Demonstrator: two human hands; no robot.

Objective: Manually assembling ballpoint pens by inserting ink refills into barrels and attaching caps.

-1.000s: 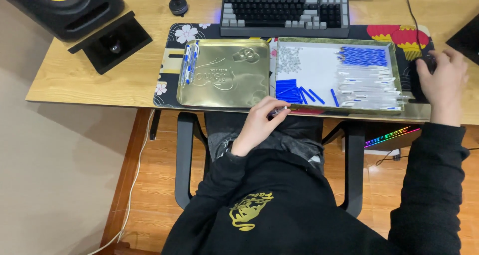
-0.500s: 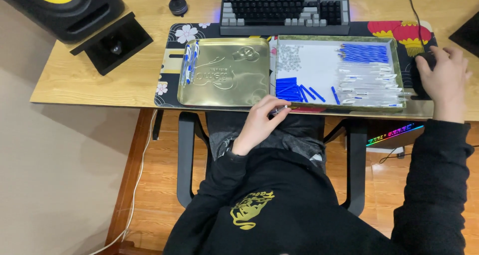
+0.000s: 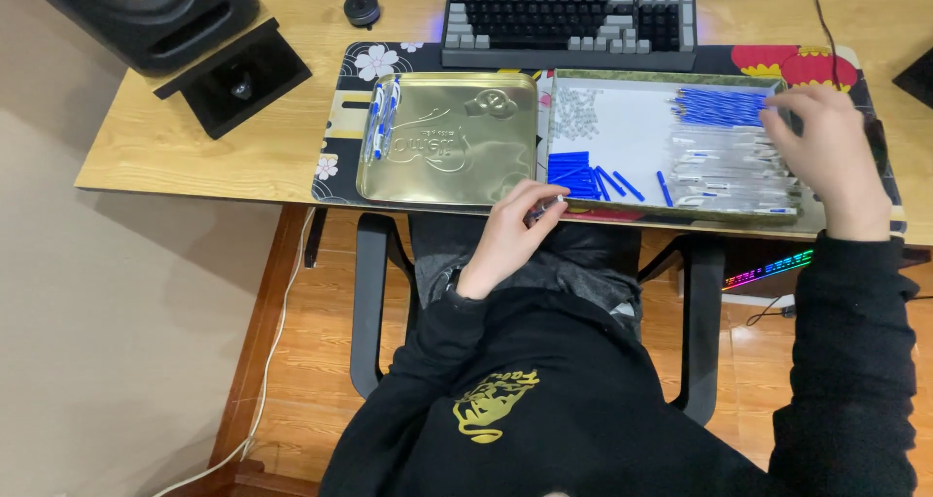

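Hands worked at two spots along the front of a wooden desk (image 3: pixel 194 147). The left hand (image 3: pixel 510 230) rested at the desk's near edge, just below the seam between a gold tin lid (image 3: pixel 447 157) and an open tray (image 3: pixel 622 128); its fingertips were pinched narrowly on a small pale part (image 3: pixel 556 202), too small to tell what kind. The right hand (image 3: pixel 826 157) hovered over the tray's right end with fingers spread loosely above a row of clear pen barrels (image 3: pixel 729 171); whether it touched or held one could not be told.

Inside the tray, blue refills (image 3: pixel 719 106) lay bunched at the far right corner, a block of short blue pieces (image 3: pixel 571 174) sat at the near left with a few loose ones scattered beside it, and a heap of tiny clear bits (image 3: pixel 578 113) filled the far left corner. Several finished pens (image 3: pixel 381 118) lay on the lid's left edge.

Both tins sat on a dark flowered mat (image 3: pixel 379 65). A keyboard (image 3: pixel 569 21) stood behind them, and a black speaker (image 3: pixel 146 11) with a yellow cone sat on its stand at the far left.
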